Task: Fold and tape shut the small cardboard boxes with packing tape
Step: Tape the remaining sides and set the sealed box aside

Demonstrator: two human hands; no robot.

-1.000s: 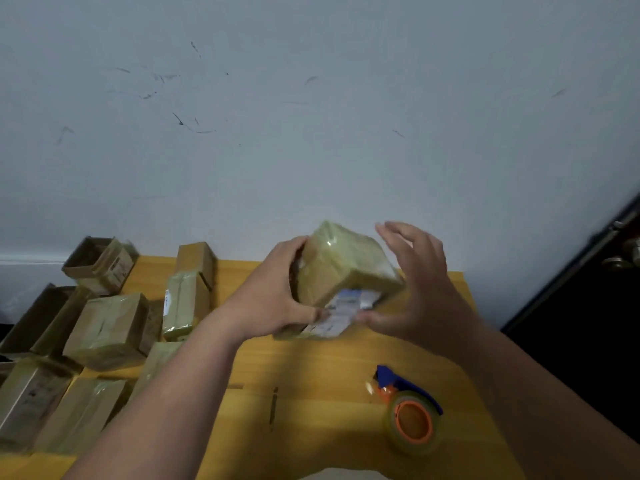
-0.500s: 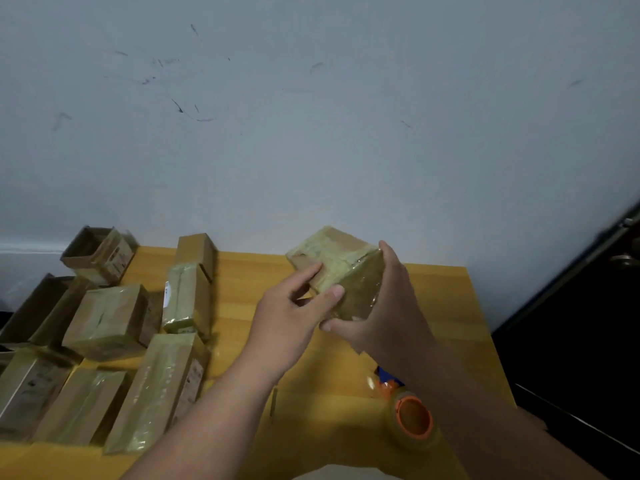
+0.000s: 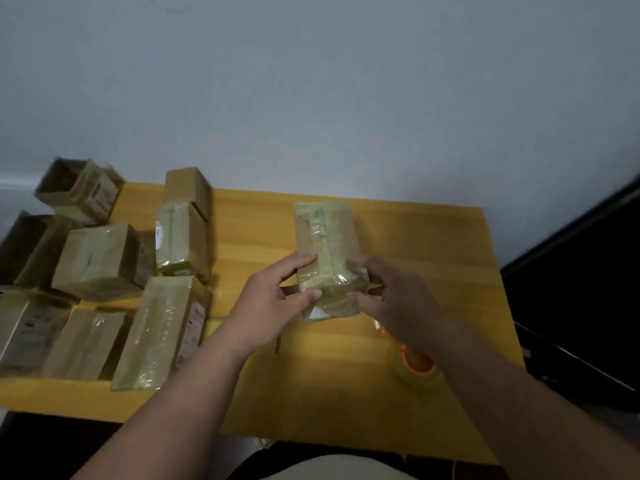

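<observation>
Both grips clenched on the near end of the small tape-wrapped brown cardboard box [image 3: 325, 258]: left hand [image 3: 273, 303] pinching its left side, right hand [image 3: 391, 299] its right. Held at the middle of the yellow wooden surface [image 3: 433, 237], long axis running toward the far edge. Neither hand nearer. Clear tape roll with orange core [image 3: 415, 367] under the right forearm; taped cardboard boxes [image 3: 104, 261] clustered along the left edge.
</observation>
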